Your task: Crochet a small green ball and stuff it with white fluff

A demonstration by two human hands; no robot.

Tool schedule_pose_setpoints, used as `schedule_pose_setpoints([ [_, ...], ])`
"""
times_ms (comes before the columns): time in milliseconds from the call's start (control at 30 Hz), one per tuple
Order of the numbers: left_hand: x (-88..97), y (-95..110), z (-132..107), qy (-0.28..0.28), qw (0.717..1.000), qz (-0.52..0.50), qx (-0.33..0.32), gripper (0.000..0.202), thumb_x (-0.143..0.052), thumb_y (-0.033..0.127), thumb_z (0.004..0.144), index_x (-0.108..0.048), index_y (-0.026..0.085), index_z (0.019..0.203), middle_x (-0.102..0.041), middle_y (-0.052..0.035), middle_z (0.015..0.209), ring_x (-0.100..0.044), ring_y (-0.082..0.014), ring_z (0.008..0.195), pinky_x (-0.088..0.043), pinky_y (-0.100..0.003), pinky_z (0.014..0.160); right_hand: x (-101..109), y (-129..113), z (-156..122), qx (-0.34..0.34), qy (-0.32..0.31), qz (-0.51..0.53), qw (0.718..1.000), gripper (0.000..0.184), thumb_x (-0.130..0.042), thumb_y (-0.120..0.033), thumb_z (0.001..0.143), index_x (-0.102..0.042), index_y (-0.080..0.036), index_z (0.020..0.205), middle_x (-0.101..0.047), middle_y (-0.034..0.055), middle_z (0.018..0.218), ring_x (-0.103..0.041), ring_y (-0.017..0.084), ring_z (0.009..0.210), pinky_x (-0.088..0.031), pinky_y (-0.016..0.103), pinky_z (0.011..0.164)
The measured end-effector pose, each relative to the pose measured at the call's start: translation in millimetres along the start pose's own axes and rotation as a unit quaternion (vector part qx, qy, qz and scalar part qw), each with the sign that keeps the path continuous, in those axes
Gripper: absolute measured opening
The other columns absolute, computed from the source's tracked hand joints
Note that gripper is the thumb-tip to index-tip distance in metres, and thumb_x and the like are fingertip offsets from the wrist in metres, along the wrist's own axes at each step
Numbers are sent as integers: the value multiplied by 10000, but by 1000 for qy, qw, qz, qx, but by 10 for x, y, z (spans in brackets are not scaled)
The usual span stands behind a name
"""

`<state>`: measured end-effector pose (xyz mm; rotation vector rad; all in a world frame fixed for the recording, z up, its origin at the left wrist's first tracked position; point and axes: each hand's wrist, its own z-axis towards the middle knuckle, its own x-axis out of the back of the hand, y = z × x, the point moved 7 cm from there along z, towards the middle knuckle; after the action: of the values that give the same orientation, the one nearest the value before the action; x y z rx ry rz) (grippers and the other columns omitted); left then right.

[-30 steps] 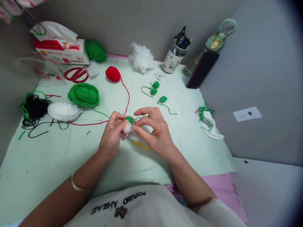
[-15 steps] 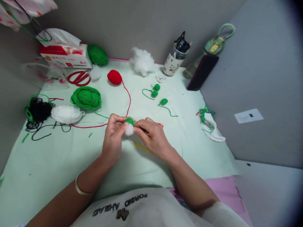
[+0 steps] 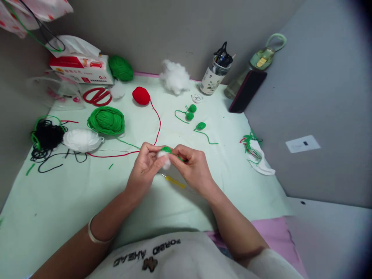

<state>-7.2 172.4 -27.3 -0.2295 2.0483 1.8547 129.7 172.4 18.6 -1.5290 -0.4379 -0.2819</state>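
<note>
1. Pinching between thumb and bent fingers, the left hand [image 3: 145, 163] has a small green crochet piece [image 3: 166, 149] with a tuft of white stuffing [image 3: 164, 161] bulging from its near side.
2. The right hand [image 3: 193, 166] curls in at the piece's right edge, thumb and forefinger drawn close; a bit of green shows between its fingers, but whether they meet, or what they grip, I cannot tell.
3. The piece sits between both hands, above the pale green cloth [image 3: 162, 209].
4. Just below the hands, a yellow-handled hook [image 3: 176, 182] lies on the cloth, its metal shaft pointing left and away.
5. Left of the hands, a green yarn ball [image 3: 106, 121] sends a strand toward the left hand. Near it are a white yarn ball [image 3: 83, 140] and, farther left, a black yarn tangle [image 3: 48, 133].
6. Beyond the hands lie a red yarn ball [image 3: 141, 96], its strand trailing nearer, and to its right three small green balls, the closest [image 3: 200, 126] with a tail.
7. At the far left, red-handled scissors [image 3: 97, 96] lie before a tissue pack [image 3: 83, 69].
8. Along the far side, a white fluff heap [image 3: 175, 76] sits left of a pen jar [image 3: 211, 80]; farther right, a dark phone [image 3: 247, 92] leans by a bottle [image 3: 263, 58].
</note>
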Motion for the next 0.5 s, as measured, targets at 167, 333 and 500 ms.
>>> schedule_pose_setpoints([
  [167, 35, 5, 29, 2, 1000, 9, -4, 282, -791, 366, 847, -557, 228, 923, -718, -24, 904, -636, -145, 707, -516, -255, 626, -69, -194, -74, 99, -59, -85, 990, 281, -484, -272, 1025, -545, -208, 758, -538, -35, 664, -435, 116, 600, -327, 266, 633],
  [333, 107, -27, 86, 48, 998, 23, -27, 296, -826, 359, 802, -567, 218, 837, -705, -22, 848, -652, -165, 806, -519, -278, 764, -250, -208, -163, 135, -79, -151, 976, 236, -414, -217, 1027, -578, -195, 858, -577, 3, 694, -507, 153, 641, -337, 284, 636],
  [500, 88, -78, 103, 60, 998, -2, 11, 230, -759, 266, 817, -533, 229, 800, -615, 49, 655, -553, -117, 535, -453, -231, 526, -218, -167, -123, 131, -59, -141, 980, 208, -492, -222, 1008, -551, -207, 808, -554, -23, 658, -497, 139, 629, -342, 277, 656],
])
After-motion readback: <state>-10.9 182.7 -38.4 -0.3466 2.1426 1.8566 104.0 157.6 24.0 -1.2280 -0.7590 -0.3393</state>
